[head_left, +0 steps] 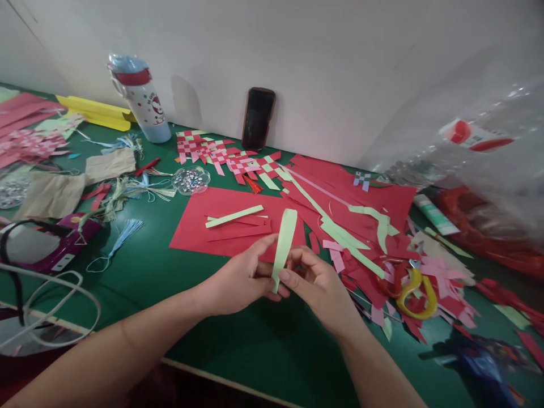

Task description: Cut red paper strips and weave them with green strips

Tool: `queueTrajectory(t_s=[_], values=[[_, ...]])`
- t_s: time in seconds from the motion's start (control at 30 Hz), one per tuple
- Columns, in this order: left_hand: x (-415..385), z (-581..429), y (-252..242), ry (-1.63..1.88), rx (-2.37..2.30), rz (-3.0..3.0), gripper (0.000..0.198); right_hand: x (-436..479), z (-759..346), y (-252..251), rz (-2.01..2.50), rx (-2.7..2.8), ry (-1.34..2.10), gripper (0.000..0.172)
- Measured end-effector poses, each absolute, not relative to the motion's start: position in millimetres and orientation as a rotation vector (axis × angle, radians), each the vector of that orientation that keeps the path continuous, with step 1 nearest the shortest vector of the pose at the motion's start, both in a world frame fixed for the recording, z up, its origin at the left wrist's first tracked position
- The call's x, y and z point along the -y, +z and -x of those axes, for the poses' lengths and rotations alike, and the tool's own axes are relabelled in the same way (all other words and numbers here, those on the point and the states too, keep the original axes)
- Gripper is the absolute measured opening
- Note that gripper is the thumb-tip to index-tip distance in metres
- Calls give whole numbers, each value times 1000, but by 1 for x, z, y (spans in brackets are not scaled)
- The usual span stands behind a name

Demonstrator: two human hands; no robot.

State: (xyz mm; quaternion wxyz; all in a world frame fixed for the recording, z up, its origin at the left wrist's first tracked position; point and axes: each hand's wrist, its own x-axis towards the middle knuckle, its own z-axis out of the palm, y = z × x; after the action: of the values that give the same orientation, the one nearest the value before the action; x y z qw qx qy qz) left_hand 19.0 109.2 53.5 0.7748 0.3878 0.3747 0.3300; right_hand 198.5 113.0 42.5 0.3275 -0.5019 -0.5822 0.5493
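A pale green paper strip (284, 241) stands up between my two hands, its top end looking folded over. My left hand (250, 269) has its fingers closed on the strip's lower left side. From the other side, my right hand (312, 280) pinches the lower end between thumb and fingers. Just beyond my hands lies a red paper sheet (191, 226) with a slit-like pattern of red strips on it. Another light green strip (234, 216) rests across those red strips.
Scissors with red and yellow handles (416, 294) lie among paper scraps at right. Behind are woven paper pieces (244, 164), a dish of beads (191, 180), a phone (258, 119) against the wall and a bottle (142, 102). Tassels (123, 235) and a cable (80, 277) sit at left.
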Motion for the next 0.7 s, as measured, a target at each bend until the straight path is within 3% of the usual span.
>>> queueTrajectory(t_s=[0.2,0.43,0.7], values=[[-108,-17,48,702,-817,-863,83,-111,-197,45,1254,1417,1390,32],[-109,-12,50,573,-746,-793,38,-112,-203,35,1245,1222,1265,30],[-109,-16,48,592,-823,-832,45,-108,-198,36,1176,1265,1321,25]])
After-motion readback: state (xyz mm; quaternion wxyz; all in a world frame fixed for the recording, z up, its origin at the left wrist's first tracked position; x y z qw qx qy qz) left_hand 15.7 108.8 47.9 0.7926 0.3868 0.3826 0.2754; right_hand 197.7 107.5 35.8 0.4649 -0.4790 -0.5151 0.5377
